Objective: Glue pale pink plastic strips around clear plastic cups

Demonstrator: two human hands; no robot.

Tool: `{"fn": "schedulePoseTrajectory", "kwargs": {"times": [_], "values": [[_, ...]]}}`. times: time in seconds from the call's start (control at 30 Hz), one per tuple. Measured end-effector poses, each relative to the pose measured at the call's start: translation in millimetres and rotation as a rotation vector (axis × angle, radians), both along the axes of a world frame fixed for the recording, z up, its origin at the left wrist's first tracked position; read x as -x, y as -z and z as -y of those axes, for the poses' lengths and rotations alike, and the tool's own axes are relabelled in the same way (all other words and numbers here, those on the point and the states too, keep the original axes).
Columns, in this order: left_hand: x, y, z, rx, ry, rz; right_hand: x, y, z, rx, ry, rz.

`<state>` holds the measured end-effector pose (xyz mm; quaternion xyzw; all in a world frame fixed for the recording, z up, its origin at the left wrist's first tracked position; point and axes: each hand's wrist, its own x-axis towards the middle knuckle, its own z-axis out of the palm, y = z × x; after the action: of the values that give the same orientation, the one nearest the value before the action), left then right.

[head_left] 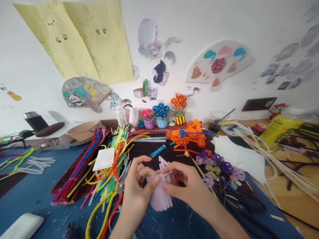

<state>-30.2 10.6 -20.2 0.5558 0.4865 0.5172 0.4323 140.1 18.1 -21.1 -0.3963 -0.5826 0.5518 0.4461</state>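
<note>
Both hands meet at the middle of the table around a pale lilac piece of bundled pipe cleaners [161, 198], shaped like a small ribbed pot. My left hand [139, 182] pinches its upper left edge between thumb and fingers. From the other side, my right hand [183, 181] grips its upper right edge, fingers curled. A lilac end [163, 161] sticks up above the fingers; the rim is mostly hidden by them. Scissors with yellow and red handles [120, 189] lie beside my left wrist. Just beyond the hands rests a blue lighter [158, 151].
Colourful pipe cleaners [82, 166] lie on the left, with a white pad [104, 158] on top. Orange pipe-cleaner flowers [191, 134] and purple flowers [219, 164] lie right. Three potted pipe-cleaner flowers, including a blue one [161, 116], stand by the wall. A yellow bottle [280, 131] stands far right.
</note>
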Motion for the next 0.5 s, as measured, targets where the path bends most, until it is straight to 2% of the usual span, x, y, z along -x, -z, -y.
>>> {"fn": "schedulePoseTrajectory", "kwargs": {"times": [0.17,0.27,0.5], "values": [[0.1,1.3,-1.3,0.012,0.034,0.094,-4.5,0.5,-0.9,0.070,-0.050,0.020],[-1.6,-0.8,-0.9,0.050,0.043,0.135,-6.8,2.8,-2.6,0.042,-0.029,0.048],[0.4,1.5,2.7,-0.052,0.077,-0.080,-5.9,1.7,-3.0,-0.090,0.049,0.100]]}}
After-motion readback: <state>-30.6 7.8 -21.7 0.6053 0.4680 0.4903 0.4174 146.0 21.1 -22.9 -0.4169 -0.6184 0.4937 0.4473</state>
